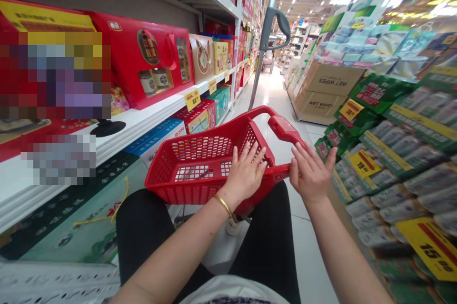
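Observation:
A red plastic shopping basket (195, 191) with perforated walls stands between my knees, tilted a little. Over its near right rim lies my left hand (247, 171), flat with fingers spread and a gold bracelet (223, 205) at the wrist. Beside the basket's right end, my right hand (311, 169) has its fingers stretched out and grips nothing. Its fingertips are close to the red basket handle (284, 129); whether they touch it I cannot tell. Behind the basket rises a metal pole with a grey looped grip (275, 29).
On the left, a white shelf (157, 112) carries red gift boxes (143, 56) and yellow price tags. Stacked green-wrapped can packs (396, 147) line the right side. Farther back stand wet wipes cartons (321, 86) beside a tiled aisle (268, 86).

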The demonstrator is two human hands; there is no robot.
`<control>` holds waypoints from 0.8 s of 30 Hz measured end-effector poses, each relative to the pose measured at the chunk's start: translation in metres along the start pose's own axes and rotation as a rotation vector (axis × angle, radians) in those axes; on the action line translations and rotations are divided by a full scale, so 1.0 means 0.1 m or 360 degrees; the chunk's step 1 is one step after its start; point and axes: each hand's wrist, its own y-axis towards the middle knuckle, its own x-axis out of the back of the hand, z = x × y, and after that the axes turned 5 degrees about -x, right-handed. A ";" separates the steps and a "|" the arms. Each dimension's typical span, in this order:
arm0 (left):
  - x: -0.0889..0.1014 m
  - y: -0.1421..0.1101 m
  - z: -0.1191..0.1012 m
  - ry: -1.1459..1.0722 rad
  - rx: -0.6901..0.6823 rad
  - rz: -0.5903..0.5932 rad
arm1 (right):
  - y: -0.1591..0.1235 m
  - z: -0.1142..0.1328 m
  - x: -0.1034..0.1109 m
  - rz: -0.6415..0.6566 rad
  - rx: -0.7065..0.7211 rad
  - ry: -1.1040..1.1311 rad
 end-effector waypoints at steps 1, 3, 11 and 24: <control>0.00 0.00 0.00 0.0001 0.0000 0.0001 | 0.00 0.00 0.00 -0.0022 -0.0028 0.0012; 0.00 0.00 0.00 0.0010 -0.0001 0.0004 | -0.01 0.06 -0.03 -0.0014 -0.0028 0.0048; -0.01 0.00 -0.01 0.0006 0.0017 -0.0010 | -0.04 -0.11 -0.02 0.0100 0.0252 0.0078; 0.00 -0.01 -0.02 0.0034 0.0018 0.0012 | -0.09 0.10 -0.09 0.0120 0.0320 0.0064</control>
